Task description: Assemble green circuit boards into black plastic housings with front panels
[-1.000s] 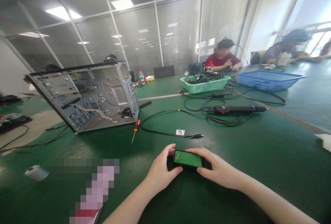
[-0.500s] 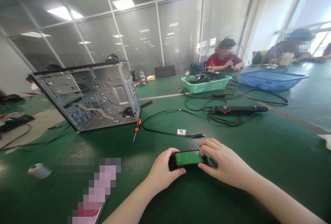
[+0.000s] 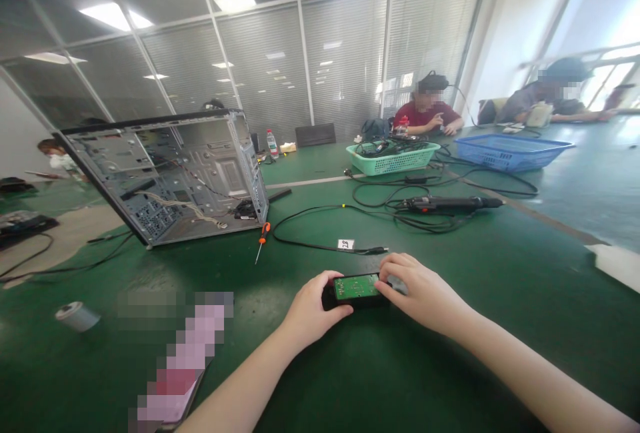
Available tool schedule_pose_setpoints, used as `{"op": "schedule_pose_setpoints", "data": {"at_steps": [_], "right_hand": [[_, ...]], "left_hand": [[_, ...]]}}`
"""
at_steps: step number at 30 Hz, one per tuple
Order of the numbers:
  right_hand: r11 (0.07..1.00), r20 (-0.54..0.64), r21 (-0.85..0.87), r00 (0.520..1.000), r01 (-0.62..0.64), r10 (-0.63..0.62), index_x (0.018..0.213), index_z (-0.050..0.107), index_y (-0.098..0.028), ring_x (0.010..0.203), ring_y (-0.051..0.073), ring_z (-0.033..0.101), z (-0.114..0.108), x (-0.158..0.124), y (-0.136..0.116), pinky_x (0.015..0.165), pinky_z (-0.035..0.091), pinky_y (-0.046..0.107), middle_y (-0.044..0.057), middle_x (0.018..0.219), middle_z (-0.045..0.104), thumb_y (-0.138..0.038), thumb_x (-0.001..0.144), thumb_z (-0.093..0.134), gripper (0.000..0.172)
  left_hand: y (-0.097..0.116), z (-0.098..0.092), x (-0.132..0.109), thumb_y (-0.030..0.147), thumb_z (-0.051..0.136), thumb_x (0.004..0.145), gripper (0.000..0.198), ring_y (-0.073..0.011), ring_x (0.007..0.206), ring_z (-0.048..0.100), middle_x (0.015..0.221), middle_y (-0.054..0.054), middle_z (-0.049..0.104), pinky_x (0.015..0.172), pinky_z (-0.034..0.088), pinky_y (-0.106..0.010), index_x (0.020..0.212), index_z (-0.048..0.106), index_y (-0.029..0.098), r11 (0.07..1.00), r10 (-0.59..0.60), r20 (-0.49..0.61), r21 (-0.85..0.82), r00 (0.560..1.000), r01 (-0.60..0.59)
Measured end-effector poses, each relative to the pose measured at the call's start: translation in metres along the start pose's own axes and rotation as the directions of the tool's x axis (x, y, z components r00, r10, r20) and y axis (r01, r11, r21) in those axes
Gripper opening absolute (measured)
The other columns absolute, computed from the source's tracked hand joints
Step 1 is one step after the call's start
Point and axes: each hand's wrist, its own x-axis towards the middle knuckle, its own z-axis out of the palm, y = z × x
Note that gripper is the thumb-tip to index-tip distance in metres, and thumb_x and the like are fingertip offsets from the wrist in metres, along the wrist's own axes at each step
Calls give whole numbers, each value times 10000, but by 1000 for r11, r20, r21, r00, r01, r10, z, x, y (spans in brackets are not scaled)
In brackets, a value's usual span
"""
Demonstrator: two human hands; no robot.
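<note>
A small black plastic case (image 3: 367, 301) with a green circuit board (image 3: 355, 286) in it lies low over the table in front of me. My left hand (image 3: 313, 306) is closed around the case's left end, thumb along the near side and fingers behind. At the other end, my right hand (image 3: 420, 293) is closed, with its fingertips and thumb at the board's right edge. Those fingers hide the case's right end. A black cable (image 3: 320, 246) with a white number tag (image 3: 345, 244) lies just beyond the hands.
An open computer case (image 3: 220, 173) stands at left, an orange-handled screwdriver (image 3: 263, 236) beside it. A black electric screwdriver (image 3: 445, 204) lies at right. Behind are a green basket (image 3: 395, 163) of cables and a blue basket (image 3: 515, 153). Two people sit at the far right.
My right thumb and fingertips have drawn closer together over the board's right end. My left hand keeps its hold on the case. The whole view has shifted slightly.
</note>
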Motion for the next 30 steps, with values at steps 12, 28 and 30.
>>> {"op": "schedule_pose_setpoints", "data": {"at_steps": [12,28,30], "right_hand": [[960,62,212,978,184,-201,995,613,-213,1048,169,475,6,31,-34,896,410,284,8,1055,557,-243,837,666,169],[938,157,341,979,66,-126,959,640,-216,997,180,540,10,40,-29,883,427,296,-11,1037,605,-236,784,710,189],[944,165,326,980,53,-113,987,627,-203,1031,185,533,10,40,-30,904,423,308,-4,1085,594,-216,799,690,199]], "left_hand": [[-3,2,-1,244,713,695,457,-228,971,587,1067,-47,638,840,452,-331,1120,549,212,997,82,-25,17,996,-81],[-1,-1,4,257,735,661,446,-249,1001,572,1078,-52,630,862,441,-355,1076,575,220,1000,-28,4,8,1000,28],[-2,0,4,243,735,662,446,-246,1007,569,1086,-52,626,864,441,-351,1078,577,218,1000,-25,10,-1,1000,25]]}}
